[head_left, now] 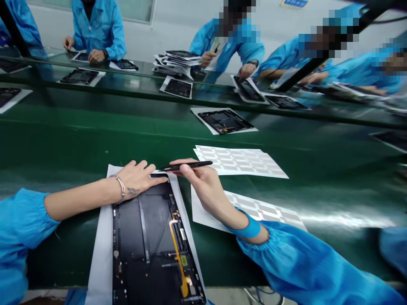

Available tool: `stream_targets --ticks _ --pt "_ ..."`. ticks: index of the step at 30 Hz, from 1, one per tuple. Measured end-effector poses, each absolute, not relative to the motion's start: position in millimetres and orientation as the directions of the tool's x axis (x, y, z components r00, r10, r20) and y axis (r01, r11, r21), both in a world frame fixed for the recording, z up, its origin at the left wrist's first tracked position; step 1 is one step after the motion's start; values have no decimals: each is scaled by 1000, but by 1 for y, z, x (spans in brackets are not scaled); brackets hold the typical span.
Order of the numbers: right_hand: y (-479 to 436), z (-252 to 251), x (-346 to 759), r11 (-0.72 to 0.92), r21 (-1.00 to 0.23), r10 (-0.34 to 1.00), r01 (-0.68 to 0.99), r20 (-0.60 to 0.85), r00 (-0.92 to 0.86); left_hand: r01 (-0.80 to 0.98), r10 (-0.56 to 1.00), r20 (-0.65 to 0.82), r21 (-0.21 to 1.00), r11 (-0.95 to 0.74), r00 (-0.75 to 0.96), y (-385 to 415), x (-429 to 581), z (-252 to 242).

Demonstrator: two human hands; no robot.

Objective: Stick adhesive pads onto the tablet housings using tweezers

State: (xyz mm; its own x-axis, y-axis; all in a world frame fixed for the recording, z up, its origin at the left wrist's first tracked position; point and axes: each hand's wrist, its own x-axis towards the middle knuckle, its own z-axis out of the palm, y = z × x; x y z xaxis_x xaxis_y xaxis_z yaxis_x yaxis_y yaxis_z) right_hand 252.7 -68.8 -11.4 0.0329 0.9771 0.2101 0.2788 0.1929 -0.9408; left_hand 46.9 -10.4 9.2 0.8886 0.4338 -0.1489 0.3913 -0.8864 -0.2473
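**Electronics assembly line in a factory workshop**
A long green conveyor belt (63,140) carries open tablet housings (225,120) on white sheets, with co-workers in blue smocks (98,29) along its far edge (a stack of housings (178,63) sits there too).

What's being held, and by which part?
The right hand holds black tweezers around their middle, between thumb and fingers; the left hand rests on the top edge of a black tablet housing, gripping nothing visible.

No readable text or labels
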Motion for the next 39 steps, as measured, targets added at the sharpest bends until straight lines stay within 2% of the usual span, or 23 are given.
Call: stream_targets --ticks 2,7,10,21,28,35,39 --pt "-64 -9 249 250 -912 968 325 239 -74 371 397 -112 -199 -907 911 -6 34 3" --pt "-56 -18 248 271 -896 959 352 221 -175 302 306 68 74 -951 949 2 -9 -10" --pt "-58 -21 251 273 -878 958 394 210 -197 298 314 125 136 -945 941 1 -16 -14" --pt "-59 -12 255 289 -859 942 422 177 -284 267 291 158 156 -951 944 3 -11 -19" --pt "-60 -7 272 276 -846 941 457 141 -309 294 319 130 181 -939 939 2 -9 -19" --pt "-67 -8 299 230 -826 962 514 113 -249 254 279 175 154 -955 944 5 -13 -22" --pt "-71 -19 297 187 -896 982 403 163 -94 230 247 163 113 -967 955 11 -4 -13"
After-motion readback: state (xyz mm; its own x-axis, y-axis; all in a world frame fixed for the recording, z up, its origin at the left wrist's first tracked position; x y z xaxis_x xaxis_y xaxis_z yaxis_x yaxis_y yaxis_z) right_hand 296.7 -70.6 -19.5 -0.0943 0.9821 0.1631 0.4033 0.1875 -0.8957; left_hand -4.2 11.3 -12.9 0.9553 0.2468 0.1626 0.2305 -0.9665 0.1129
